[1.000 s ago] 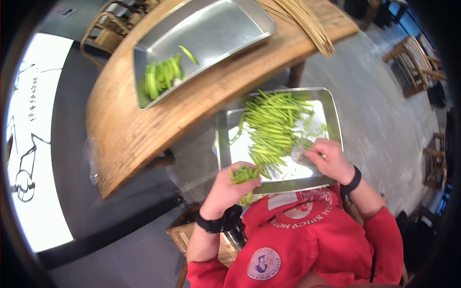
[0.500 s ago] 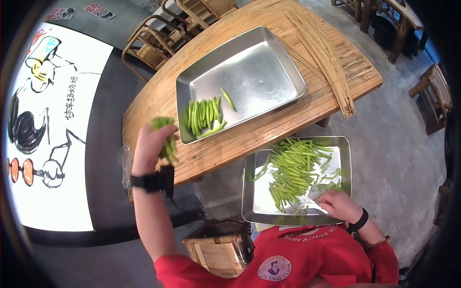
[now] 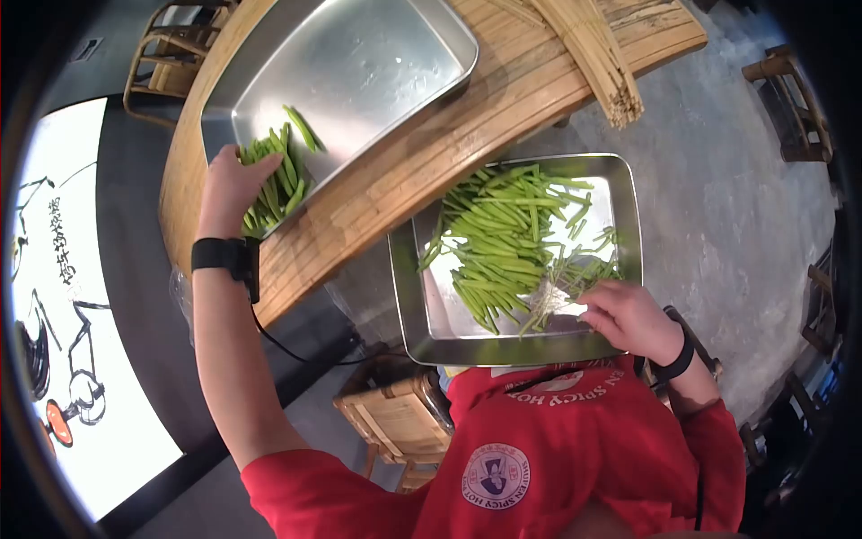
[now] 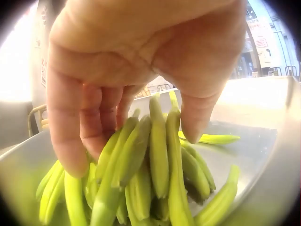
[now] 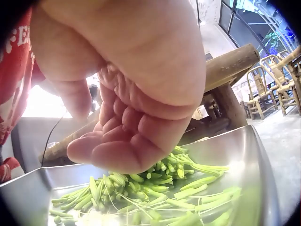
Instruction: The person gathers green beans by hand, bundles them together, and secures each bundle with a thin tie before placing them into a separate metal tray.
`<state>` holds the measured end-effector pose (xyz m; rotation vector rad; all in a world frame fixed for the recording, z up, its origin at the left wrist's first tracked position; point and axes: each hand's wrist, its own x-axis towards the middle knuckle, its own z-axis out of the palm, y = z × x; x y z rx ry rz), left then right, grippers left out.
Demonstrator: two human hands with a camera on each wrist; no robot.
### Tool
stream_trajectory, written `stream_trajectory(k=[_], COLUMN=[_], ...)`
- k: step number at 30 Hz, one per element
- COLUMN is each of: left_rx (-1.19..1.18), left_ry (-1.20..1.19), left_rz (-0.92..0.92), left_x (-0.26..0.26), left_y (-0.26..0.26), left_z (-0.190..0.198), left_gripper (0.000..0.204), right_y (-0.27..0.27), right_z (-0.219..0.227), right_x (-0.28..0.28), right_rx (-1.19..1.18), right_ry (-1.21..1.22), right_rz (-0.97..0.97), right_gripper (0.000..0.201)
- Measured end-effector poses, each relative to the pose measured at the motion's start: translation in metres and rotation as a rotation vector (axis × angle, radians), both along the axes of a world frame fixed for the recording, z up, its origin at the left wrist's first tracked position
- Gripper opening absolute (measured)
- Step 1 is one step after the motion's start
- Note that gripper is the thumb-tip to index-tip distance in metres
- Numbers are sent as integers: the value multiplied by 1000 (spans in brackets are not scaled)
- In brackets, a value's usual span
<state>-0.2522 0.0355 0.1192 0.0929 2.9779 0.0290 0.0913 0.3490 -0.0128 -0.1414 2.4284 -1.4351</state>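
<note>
My left hand (image 3: 237, 189) reaches into the tray on the table, fingers and thumb spread on either side of several green beans (image 3: 283, 166). In the left wrist view, the fingers (image 4: 68, 122) hang left of the upright bean ends (image 4: 157, 155), the thumb on their right. Over the lower tray (image 3: 409, 305), near its right front corner, my right hand (image 3: 633, 323) hangs loosely curled beside a large pile of beans (image 3: 503, 242) and thin scraps (image 3: 575, 274). The right wrist view shows the thumb apart from the curled fingers (image 5: 122, 150), with nothing seen between them.
The metal tray (image 3: 359, 63) stands on a wooden table (image 3: 386, 198), with a loose bean (image 3: 301, 128) apart from the group. A bundle of thin sticks (image 3: 593, 58) lies at the table's right. A wooden stool (image 3: 400, 418) is below the table; a black cable hangs near the left wrist.
My left hand has carried its bunch of beans from beside the lower tray up and left into the tray on the table, and its grip has loosened. The right hand stays over the lower tray.
</note>
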Motion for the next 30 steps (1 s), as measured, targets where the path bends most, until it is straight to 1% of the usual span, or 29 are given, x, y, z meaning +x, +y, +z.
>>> stream_trajectory(k=[2,4,5,7,9,11,12,13,14,15,16,17,19,20,22,23,24,25,26,28,30], left_rx=[17,152,160,70,411,606,606,576,538,524,475,426,300,313,70,78,86,93,96,90,125], left_ry=[-6,60,58,337,384,151,-7,-196,-245,-276,-261,-242,-173,-162,-145,-136,-100,-65,-63,-144,-126], left_rz=[-2,-3,-1,-221,-236,-186,-265,-294,-528,-598,-673,-745,-793,-795,-833,-832,-872,-913,-918,-850,-871], left_x=[4,13,19,35,82,145,171,190,202,216,228,237,246,247,248,248,249,249,248,245,240], left_y=[-9,-12,-13,-15,-5,11,15,15,16,17,19,22,31,36,44,45,44,44,43,43,42], left_z=[1,8,13,31,44,41,31,12,-13,-45,-73,-98,-135,-147,-158,-161,-162,-163,-164,-166,-166], left_gripper=[64,65,65,47,27,15,11,11,11,13,15,17,18,18,20,20,14,9,9,10,10], right_y=[-1,-5,-7,-16,-27,-37,-43,-48,-52,-56,-59,-61,-66,-68,-73,-75,-78,-81,-84,-89,-90], right_z=[7,11,13,13,13,13,12,10,8,4,-1,-5,-10,-10,-13,-15,-17,-19,-21,-22,-24], right_x=[-2,-5,-6,-8,-8,-10,-10,-10,-10,-9,-7,-7,-7,-9,-10,-12,-14,-17,-19,-21,-22], right_rx=[-2,32,61,76,91,136,162,178,192,205,220,236,232,219,266,298,303,299,294,295,291], right_ry=[6,30,53,70,83,72,61,63,51,39,110,115,161,123,114,105,105,185,265,258,254], right_rz=[-14,12,34,56,72,119,140,134,162,191,191,194,174,169,147,124,123,58,-9,-35,-56], right_gripper=[15,14,13,13,13,14,14,14,14,14,13,13,11,10,10,10,10,10,11,11,12])
